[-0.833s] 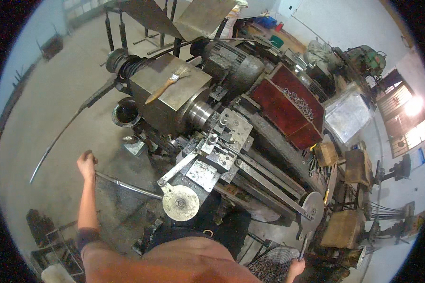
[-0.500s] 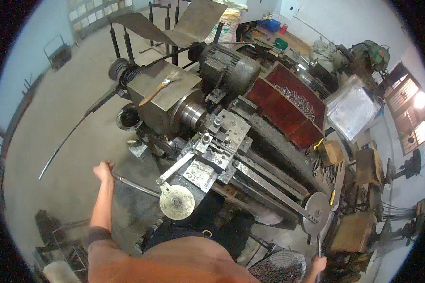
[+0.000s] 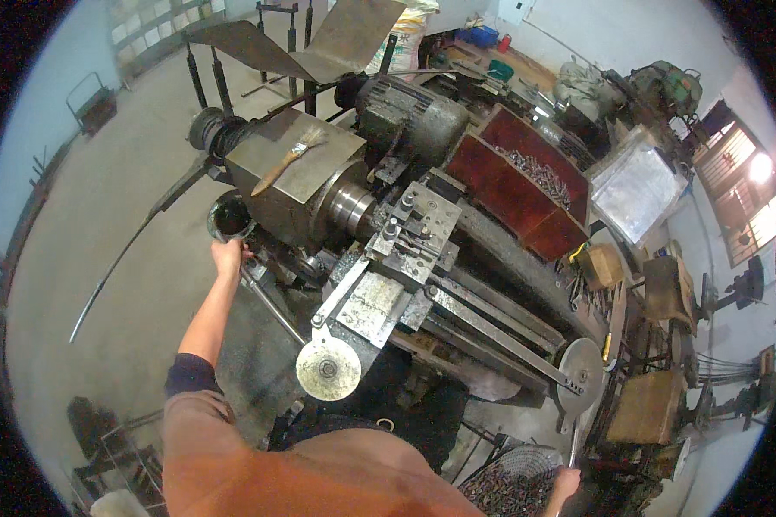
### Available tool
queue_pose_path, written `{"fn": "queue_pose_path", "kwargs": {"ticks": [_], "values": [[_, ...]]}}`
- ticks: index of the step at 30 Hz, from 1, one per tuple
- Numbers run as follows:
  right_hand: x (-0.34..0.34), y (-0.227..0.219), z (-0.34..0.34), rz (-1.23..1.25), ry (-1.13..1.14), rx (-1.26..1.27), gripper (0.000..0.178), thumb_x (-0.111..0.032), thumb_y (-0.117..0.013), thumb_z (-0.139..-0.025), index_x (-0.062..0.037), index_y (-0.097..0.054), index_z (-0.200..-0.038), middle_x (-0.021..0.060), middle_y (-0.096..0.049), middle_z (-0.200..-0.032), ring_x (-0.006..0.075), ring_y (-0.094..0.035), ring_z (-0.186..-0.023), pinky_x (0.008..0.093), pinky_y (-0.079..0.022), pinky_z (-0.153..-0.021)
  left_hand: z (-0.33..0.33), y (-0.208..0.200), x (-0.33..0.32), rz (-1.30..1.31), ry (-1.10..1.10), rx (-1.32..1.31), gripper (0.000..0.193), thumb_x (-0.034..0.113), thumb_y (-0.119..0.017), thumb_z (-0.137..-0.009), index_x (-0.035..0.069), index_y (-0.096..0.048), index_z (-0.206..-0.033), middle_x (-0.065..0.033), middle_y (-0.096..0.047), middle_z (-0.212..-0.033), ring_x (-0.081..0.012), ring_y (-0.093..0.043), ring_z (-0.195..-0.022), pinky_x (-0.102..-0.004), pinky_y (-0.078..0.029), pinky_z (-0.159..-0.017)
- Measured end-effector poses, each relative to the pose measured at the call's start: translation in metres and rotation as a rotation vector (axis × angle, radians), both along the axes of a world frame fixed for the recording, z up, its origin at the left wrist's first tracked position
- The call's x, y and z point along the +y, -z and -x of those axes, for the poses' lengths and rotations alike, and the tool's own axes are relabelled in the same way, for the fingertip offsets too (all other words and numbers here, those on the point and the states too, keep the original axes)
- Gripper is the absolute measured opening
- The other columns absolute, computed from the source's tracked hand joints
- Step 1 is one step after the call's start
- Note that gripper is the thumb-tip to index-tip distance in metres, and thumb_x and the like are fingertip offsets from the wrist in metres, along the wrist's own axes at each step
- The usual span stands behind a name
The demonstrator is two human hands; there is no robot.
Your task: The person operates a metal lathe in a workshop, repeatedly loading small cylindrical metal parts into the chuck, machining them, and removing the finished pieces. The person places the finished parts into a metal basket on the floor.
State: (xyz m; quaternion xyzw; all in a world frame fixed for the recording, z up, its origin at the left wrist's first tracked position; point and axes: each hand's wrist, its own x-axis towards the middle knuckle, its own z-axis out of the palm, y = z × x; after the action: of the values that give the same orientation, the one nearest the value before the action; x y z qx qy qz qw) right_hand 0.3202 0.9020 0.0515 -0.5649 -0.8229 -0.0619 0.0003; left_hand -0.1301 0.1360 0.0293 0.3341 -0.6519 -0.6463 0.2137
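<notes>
My left hand is closed round the end of a steel lever. That lever runs down to a round metal disc, which a flat link bar joins to the tool slide of a small lathe. At the lower right, my right hand grips a second lever, fixed to a larger grey disc. From this disc a long flat bar reaches back to the slide. The bare steel spindle sticks out of the headstock beside the slide.
A wooden-handled brush lies on the headstock. Behind the lathe are an electric motor and a red tray with small metal parts. A mesh basket of small parts stands by my right hand. A thin rod juts out left.
My left hand has swung its lever away from me and to the right, and the link bar and slide have shifted. My right hand has moved slightly left with its lever.
</notes>
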Motion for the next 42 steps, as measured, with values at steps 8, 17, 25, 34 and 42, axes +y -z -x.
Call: {"fn": "queue_pose_path", "kwargs": {"ticks": [8,17,25,34,42], "values": [[-0.032,-0.002,0.014,-0.034,0.176,0.001,0.029,-0.025,-0.057,-0.068,-0.0023,-0.060,-0.087,0.0197,-0.063,-0.087,0.0377,-0.061,-0.083,0.0465,-0.048,-0.073,-0.002,-0.001,0.006,0.024,0.015,0.011,0.012,0.001,-0.047,-0.072,-0.008,-0.046,-0.081,-0.0130,-0.056,-0.060,-0.0217,-0.057,-0.044,-0.0312,-0.047,-0.038],[0.131,0.014,0.036,-0.221,-0.041,-0.185,0.026,-0.027,-0.053,-0.073,-0.0052,-0.056,-0.088,0.0119,-0.062,-0.091,0.0328,-0.058,-0.090,0.0512,-0.041,-0.078,-0.003,-0.014,0.012,0.077,0.052,-0.087,0.010,0.002,-0.048,-0.074,-0.008,-0.051,-0.073,-0.0115,-0.053,-0.056,-0.0202,-0.054,-0.043,-0.0315,-0.046,-0.038],[0.124,0.018,0.069,-0.322,0.019,-0.072,0.048,-0.026,-0.055,-0.073,-0.0053,-0.050,-0.116,0.0118,-0.052,-0.120,0.0322,-0.047,-0.112,0.0496,-0.039,-0.089,-0.013,-0.004,0.001,0.076,0.204,0.003,0.014,0.010,-0.053,-0.078,-0.003,-0.052,-0.075,-0.0095,-0.054,-0.059,-0.0178,-0.054,-0.045,-0.0302,-0.045,-0.040],[-0.016,0.054,0.017,0.036,-0.069,0.233,0.064,-0.015,-0.063,-0.059,-0.0021,-0.049,-0.121,0.0235,-0.042,-0.129,0.0356,-0.044,-0.116,0.0395,-0.038,-0.095,-0.011,0.102,-0.124,0.939,0.437,-0.370,0.035,0.032,-0.055,-0.081,-0.002,-0.060,-0.091,-0.0178,-0.063,-0.086,-0.0311,-0.063,-0.079,-0.0415,-0.048,-0.068],[-0.054,0.035,0.038,0.229,-0.238,0.416,0.038,-0.016,-0.061,-0.060,0.0029,-0.065,-0.092,0.0223,-0.064,-0.086,0.0338,-0.062,-0.084,0.0370,-0.047,-0.077,-0.001,0.106,-0.030,1.146,0.362,-0.491,0.030,0.030,-0.051,-0.082,0.002,-0.060,-0.080,-0.0219,-0.061,-0.078,-0.0375,-0.061,-0.074,-0.0440,-0.047,-0.066]]}}
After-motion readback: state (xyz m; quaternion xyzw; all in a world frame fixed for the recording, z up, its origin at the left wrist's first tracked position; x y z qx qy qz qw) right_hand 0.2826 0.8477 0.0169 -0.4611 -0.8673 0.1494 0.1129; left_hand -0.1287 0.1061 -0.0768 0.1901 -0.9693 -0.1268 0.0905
